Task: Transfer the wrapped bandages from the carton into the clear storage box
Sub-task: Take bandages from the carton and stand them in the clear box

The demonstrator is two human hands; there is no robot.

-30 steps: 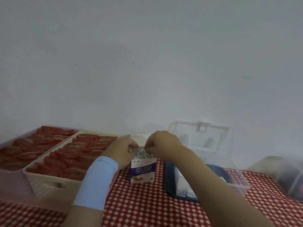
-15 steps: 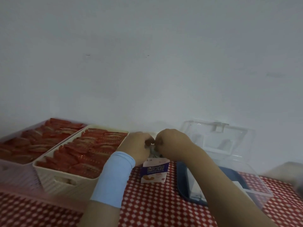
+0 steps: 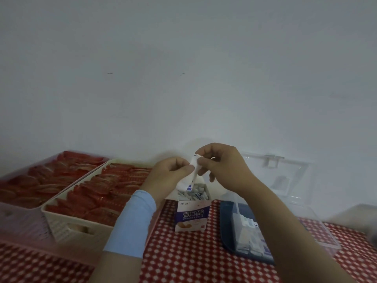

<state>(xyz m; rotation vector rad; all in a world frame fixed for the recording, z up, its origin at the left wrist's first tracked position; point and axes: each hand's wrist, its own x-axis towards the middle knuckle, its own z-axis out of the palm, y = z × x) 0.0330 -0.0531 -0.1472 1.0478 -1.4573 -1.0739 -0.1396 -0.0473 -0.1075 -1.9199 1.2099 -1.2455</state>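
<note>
A small blue and white carton (image 3: 192, 216) stands open on the red checked cloth, with several wrapped bandages (image 3: 193, 194) showing in its mouth. Above it my left hand (image 3: 170, 175) and my right hand (image 3: 221, 167) both pinch a strip of white wrapped bandages (image 3: 192, 174) that hangs down toward the carton. To the right lies the clear storage box (image 3: 318, 229) with a dark blue base, its lid (image 3: 285, 176) open against the wall. Several white wrapped bandages (image 3: 247, 235) lie inside it.
Two baskets of red packets stand at the left: a cream one (image 3: 81, 227) near the carton and a pink one (image 3: 20, 223) beyond it. A blurred clear container (image 3: 365, 213) sits at the right edge. A white wall rises close behind.
Both hands have risen from the carton's mouth, drawing a strip of wrapped bandages up out of it. The carton's open top now shows.
</note>
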